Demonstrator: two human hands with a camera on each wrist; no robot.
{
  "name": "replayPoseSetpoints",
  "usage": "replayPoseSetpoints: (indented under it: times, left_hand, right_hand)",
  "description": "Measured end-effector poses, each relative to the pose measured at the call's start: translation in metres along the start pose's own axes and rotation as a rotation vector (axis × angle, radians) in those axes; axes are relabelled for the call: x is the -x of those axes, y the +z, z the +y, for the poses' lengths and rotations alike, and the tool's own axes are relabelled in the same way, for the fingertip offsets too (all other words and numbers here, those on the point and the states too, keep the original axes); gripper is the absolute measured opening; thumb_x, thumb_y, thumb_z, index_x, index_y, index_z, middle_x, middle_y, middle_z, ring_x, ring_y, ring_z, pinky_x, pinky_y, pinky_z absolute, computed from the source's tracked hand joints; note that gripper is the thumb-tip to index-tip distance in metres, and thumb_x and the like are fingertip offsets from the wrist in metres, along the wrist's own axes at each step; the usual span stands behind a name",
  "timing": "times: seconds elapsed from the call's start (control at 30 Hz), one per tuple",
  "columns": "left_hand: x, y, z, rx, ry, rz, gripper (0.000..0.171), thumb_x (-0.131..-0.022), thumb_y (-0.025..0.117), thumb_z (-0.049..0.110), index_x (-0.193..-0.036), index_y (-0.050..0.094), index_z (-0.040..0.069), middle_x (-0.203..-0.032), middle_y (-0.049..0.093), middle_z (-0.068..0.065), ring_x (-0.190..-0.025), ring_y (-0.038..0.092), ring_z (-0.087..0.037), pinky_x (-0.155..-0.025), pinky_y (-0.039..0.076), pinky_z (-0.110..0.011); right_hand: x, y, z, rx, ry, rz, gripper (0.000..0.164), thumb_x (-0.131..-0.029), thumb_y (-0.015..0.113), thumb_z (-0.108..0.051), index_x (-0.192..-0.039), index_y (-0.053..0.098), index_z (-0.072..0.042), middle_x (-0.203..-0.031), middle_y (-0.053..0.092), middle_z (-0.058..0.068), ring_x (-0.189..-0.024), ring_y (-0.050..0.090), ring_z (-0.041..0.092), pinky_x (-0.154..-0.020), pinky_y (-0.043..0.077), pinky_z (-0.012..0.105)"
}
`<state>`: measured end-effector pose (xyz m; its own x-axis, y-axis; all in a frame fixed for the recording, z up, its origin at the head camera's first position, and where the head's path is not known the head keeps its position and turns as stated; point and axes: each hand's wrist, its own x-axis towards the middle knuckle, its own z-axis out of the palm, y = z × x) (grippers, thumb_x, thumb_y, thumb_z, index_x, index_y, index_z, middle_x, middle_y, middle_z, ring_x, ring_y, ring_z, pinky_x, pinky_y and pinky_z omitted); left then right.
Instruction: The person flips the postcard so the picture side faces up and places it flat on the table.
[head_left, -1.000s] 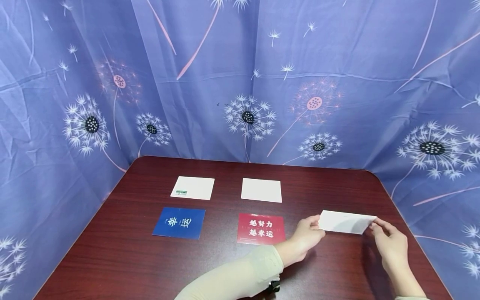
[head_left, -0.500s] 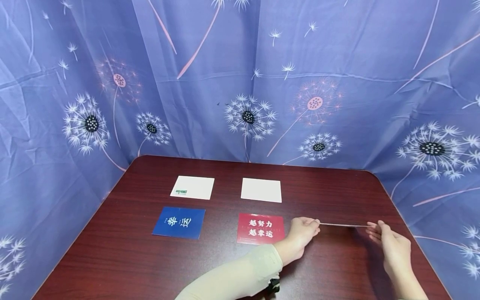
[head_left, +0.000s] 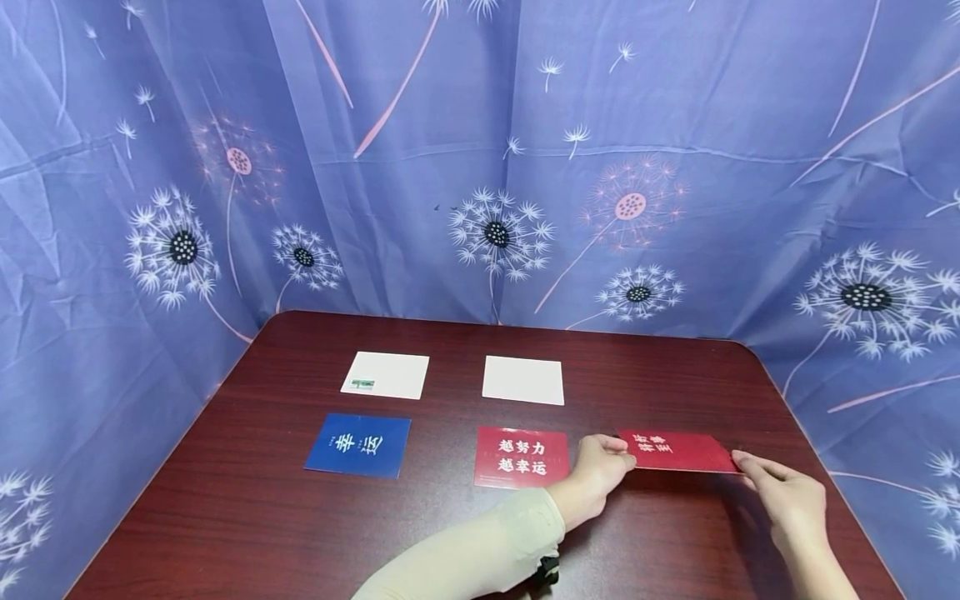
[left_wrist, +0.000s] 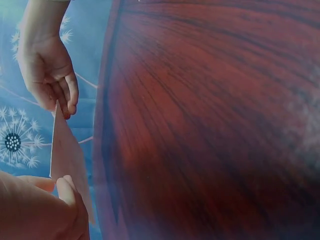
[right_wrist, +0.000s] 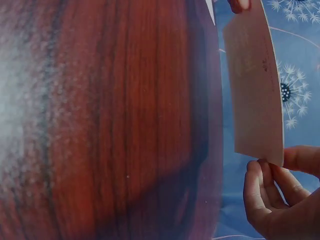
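Note:
A red postcard [head_left: 678, 452] with white characters tilts over the right part of the wooden table, its printed face toward the head camera. My left hand [head_left: 598, 475] pinches its left end between thumb and fingers. At the opposite end, the thumb and fingers of my right hand [head_left: 791, 500] pinch the near right corner. The left wrist view has the pale back of this card [left_wrist: 69, 155] stretched between both hands. Seen from the right wrist, the printed side of the card [right_wrist: 254, 90] hangs above the right fingertips [right_wrist: 265, 167].
Left of my hands lies another red postcard [head_left: 521, 458], partly close to the left wrist. A blue postcard [head_left: 358, 447] lies farther left. Two white cards [head_left: 522, 381] rest behind these. A patterned blue curtain [head_left: 405, 167] surrounds the dark red table [head_left: 247, 517].
Both hands have turned the held card over: its white side faced the camera, then its thin edge, and now its red printed side. The cards on the table stayed put.

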<state>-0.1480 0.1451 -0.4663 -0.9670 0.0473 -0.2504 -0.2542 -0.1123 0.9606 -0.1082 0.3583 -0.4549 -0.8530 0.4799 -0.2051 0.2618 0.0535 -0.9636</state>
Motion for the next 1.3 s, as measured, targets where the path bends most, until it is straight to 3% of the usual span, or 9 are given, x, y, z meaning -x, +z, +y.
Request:
replayPoseSetpoints:
  times: [0.13,0.3,0.37,0.43,0.57,0.63,1.0,1.17,1.3]
  left_hand:
    - [0.0,0.0,-0.001,-0.026,0.014,0.023,0.026,-0.068,0.062,-0.018,-0.086,0.064,-0.001,-0.074,0.059,-0.001,-0.066,0.052,-0.007,-0.06,0.046,-0.018]
    - [-0.001,0.0,-0.003,-0.017,0.03,0.02,0.031,-0.066,0.06,-0.022,-0.088,0.059,0.0,-0.075,0.058,-0.003,-0.064,0.056,-0.011,-0.058,0.048,-0.02]
    - [-0.002,-0.001,-0.003,-0.033,0.036,0.011,0.033,-0.067,0.06,-0.023,-0.089,0.058,0.0,-0.076,0.057,-0.004,-0.064,0.057,-0.011,-0.057,0.049,-0.021]
    - [-0.001,-0.001,-0.004,-0.063,0.042,0.005,0.034,-0.067,0.06,-0.024,-0.091,0.058,0.0,-0.077,0.057,-0.004,-0.065,0.057,-0.011,-0.057,0.05,-0.022]
    - [0.0,-0.003,-0.004,-0.169,0.055,-0.01,0.031,-0.07,0.061,-0.02,-0.094,0.06,-0.001,-0.078,0.056,-0.003,-0.066,0.055,-0.012,-0.059,0.049,-0.021]
    - [0.002,-0.003,-0.004,-0.222,0.05,-0.018,0.029,-0.071,0.063,-0.017,-0.094,0.061,-0.001,-0.077,0.055,-0.002,-0.067,0.053,-0.011,-0.059,0.048,-0.021]
    - [0.009,-0.004,-0.006,-0.286,-0.035,-0.046,0.026,-0.073,0.06,-0.014,-0.099,0.06,-0.01,-0.081,0.056,-0.007,-0.077,0.055,-0.015,-0.072,0.052,-0.029]
    - [0.01,-0.003,-0.009,-0.297,-0.054,-0.063,0.026,-0.075,0.062,-0.012,-0.101,0.059,-0.01,-0.086,0.057,-0.009,-0.079,0.054,-0.016,-0.074,0.051,-0.031]
    - [0.01,-0.003,-0.009,-0.317,-0.056,-0.058,0.025,-0.075,0.063,-0.011,-0.099,0.058,-0.009,-0.094,0.055,-0.012,-0.084,0.051,-0.019,-0.078,0.049,-0.032]
  right_hand:
    - [-0.003,0.001,0.004,0.014,-0.008,-0.006,0.03,-0.086,0.07,-0.007,-0.069,0.074,-0.033,-0.066,0.068,-0.019,-0.064,0.065,-0.005,-0.06,0.051,0.011]
    - [-0.004,0.001,0.006,0.138,0.001,-0.024,0.035,-0.086,0.071,-0.009,-0.069,0.068,-0.039,-0.064,0.065,-0.022,-0.062,0.065,-0.003,-0.061,0.05,0.011]
    - [-0.004,0.002,0.007,0.169,0.002,-0.046,0.026,-0.085,0.071,-0.007,-0.076,0.072,-0.032,-0.066,0.066,-0.02,-0.063,0.065,-0.002,-0.061,0.052,0.014]
    - [-0.005,0.003,0.007,0.198,0.003,-0.069,0.014,-0.085,0.071,-0.006,-0.091,0.076,-0.017,-0.069,0.067,-0.017,-0.064,0.065,-0.002,-0.062,0.054,0.017]
    - [-0.006,0.004,0.007,0.283,-0.011,-0.097,0.034,-0.084,0.07,-0.005,-0.112,0.064,0.014,-0.073,0.068,-0.014,-0.065,0.064,-0.004,-0.062,0.054,0.019]
    - [-0.008,0.004,0.008,0.322,-0.022,-0.1,0.04,-0.085,0.069,-0.005,-0.116,0.059,0.018,-0.075,0.069,-0.01,-0.064,0.063,-0.004,-0.061,0.054,0.019]
    - [-0.013,0.003,0.017,0.514,-0.1,-0.117,0.038,-0.083,0.069,-0.004,-0.114,0.059,0.017,-0.085,0.072,0.014,-0.061,0.058,-0.004,-0.056,0.052,0.019]
    - [-0.013,0.003,0.019,0.595,-0.12,-0.143,0.039,-0.081,0.07,-0.007,-0.112,0.061,0.016,-0.079,0.072,0.01,-0.059,0.06,0.001,-0.053,0.052,0.021]
    - [-0.012,0.005,0.017,0.686,-0.161,-0.112,0.04,-0.078,0.074,-0.011,-0.108,0.065,0.012,-0.072,0.071,0.006,-0.062,0.056,0.003,-0.056,0.045,0.021]
